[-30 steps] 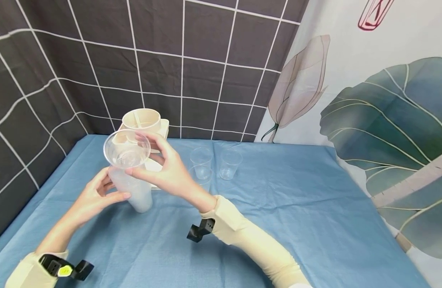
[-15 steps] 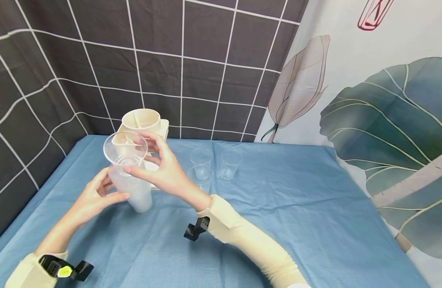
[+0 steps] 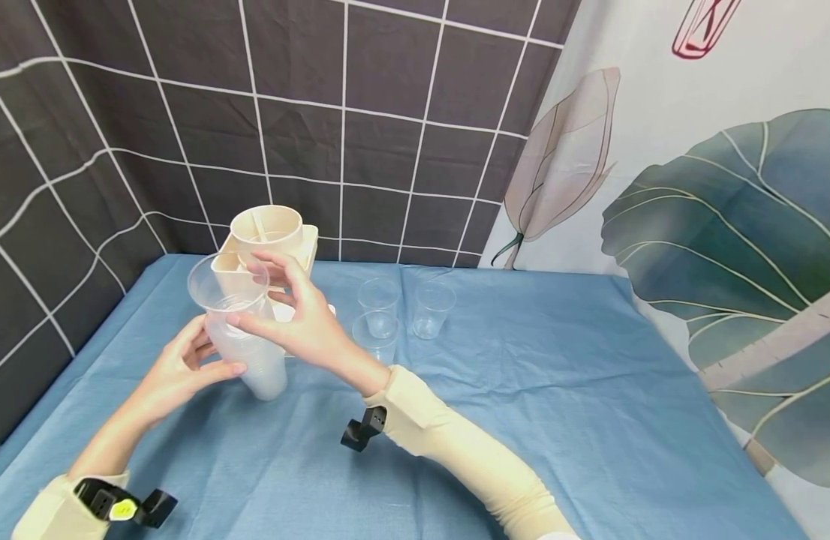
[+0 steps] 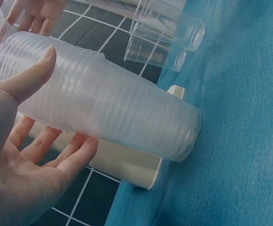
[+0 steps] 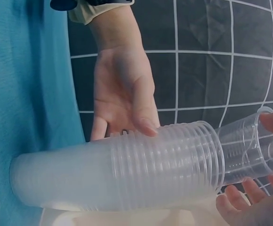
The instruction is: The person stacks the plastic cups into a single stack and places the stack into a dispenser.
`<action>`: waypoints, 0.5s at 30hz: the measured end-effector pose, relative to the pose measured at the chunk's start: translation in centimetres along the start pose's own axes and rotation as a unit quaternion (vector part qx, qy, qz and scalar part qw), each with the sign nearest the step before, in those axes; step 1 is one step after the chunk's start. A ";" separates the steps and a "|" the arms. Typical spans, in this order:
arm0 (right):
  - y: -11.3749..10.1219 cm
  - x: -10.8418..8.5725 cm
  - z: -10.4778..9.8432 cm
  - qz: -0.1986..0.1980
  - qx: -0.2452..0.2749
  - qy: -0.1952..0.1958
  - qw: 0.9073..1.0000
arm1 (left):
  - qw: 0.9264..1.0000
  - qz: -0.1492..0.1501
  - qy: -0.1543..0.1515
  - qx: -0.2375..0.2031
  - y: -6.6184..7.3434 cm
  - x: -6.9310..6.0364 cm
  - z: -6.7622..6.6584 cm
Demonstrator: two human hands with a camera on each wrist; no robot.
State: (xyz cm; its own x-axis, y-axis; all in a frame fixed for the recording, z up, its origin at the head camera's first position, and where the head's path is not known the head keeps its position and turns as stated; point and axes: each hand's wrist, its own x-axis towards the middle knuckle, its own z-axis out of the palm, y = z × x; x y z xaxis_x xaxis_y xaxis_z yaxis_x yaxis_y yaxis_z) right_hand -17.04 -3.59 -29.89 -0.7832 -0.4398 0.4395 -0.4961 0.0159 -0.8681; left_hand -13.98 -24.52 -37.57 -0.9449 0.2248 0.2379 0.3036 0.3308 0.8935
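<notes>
A tall stack of clear plastic cups (image 3: 258,366) leans on the blue cloth, its mouth toward the upper left. My left hand (image 3: 178,371) grips it, thumb on one side and fingers on the other, as the left wrist view shows of the stack (image 4: 122,103). My right hand (image 3: 303,315) pinches the rim of the top cup (image 3: 227,283) between thumb and fingers. In the right wrist view that cup (image 5: 240,150) stands partly out of the stack, its base end still inside. Behind the hands is a cream holder (image 3: 266,225) with a round compartment.
Three clear cups stand on the blue cloth (image 3: 523,360) right of my right hand: one at the back (image 3: 379,294), one in front of it (image 3: 376,334) and one to the right (image 3: 431,307). A dark grid-patterned curtain (image 3: 381,150) hangs behind.
My right hand has shifted a little left and down with the top cup, which sits farther out of the stack. My left hand and the stack have stayed in place.
</notes>
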 end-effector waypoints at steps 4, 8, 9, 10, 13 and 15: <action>0.1 0.1 0.1 0.004 -0.013 0.002 1.000 | 1.000 -0.001 0.000 0.000 0.0 0.0 0.0; 0.2 0.1 0.2 0.004 -0.020 0.006 1.000 | 1.000 -0.002 0.000 0.002 0.0 0.0 0.0; 0.2 0.1 0.2 0.004 -0.021 0.006 1.000 | 1.000 -0.002 0.001 0.003 0.0 0.0 0.0; 0.2 0.1 0.2 0.003 -0.022 0.007 1.000 | 1.000 -0.001 0.001 0.003 0.0 0.0 0.0; 0.3 0.1 0.3 0.006 -0.024 0.007 1.000 | 1.000 -0.001 0.001 0.008 0.0 0.0 0.0; 0.4 0.1 0.4 0.009 -0.027 0.005 1.000 | 1.000 -0.002 0.001 0.009 0.0 0.0 0.0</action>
State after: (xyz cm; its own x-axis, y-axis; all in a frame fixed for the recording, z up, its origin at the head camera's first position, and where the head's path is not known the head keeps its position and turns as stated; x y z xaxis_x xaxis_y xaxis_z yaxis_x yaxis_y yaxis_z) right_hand -17.22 -3.96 -30.27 -0.7964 -0.4293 0.4260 -0.5006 0.0726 -0.8627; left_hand -14.01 -24.47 -37.55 -0.9463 0.2223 0.2348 0.3020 0.3486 0.8873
